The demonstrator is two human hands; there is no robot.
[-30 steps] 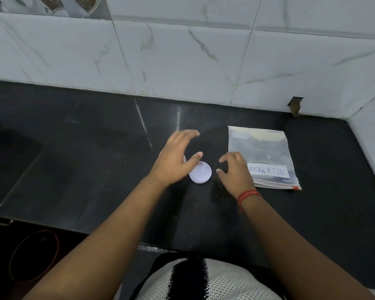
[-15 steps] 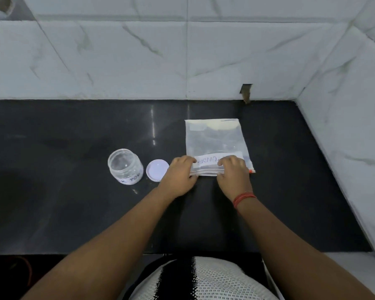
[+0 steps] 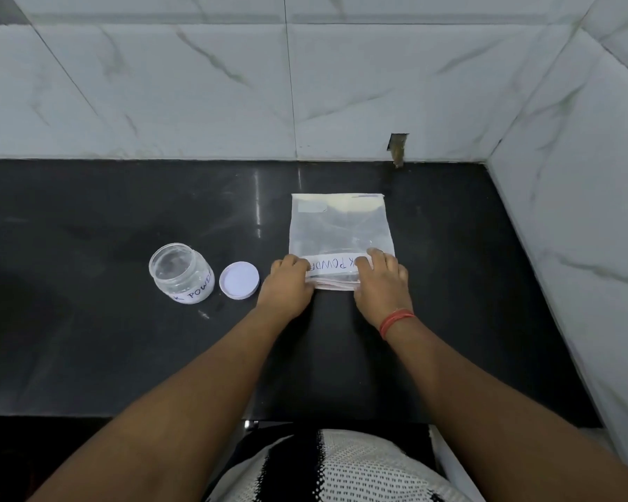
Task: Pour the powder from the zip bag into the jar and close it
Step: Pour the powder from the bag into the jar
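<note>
A clear zip bag (image 3: 341, 230) with a white handwritten label lies flat on the black counter (image 3: 87, 338), its zip edge nearest me. My left hand (image 3: 287, 284) grips the bag's near left corner and my right hand (image 3: 381, 280) grips its near right corner, fingers curled over the zip edge. A little pale powder shows at the bag's far end. To the left stands an open clear jar (image 3: 180, 271) with a written label. Its white lid (image 3: 239, 280) lies flat on the counter between the jar and my left hand.
White marble-tiled walls (image 3: 305, 85) close the counter at the back and on the right. A small broken notch (image 3: 397, 148) sits at the back wall's base. The counter's front edge runs just in front of my body.
One second ago my hands hovered by the lid, apart from the bag. They moved right onto the bag's near edge. Since half a second ago they have barely shifted.
</note>
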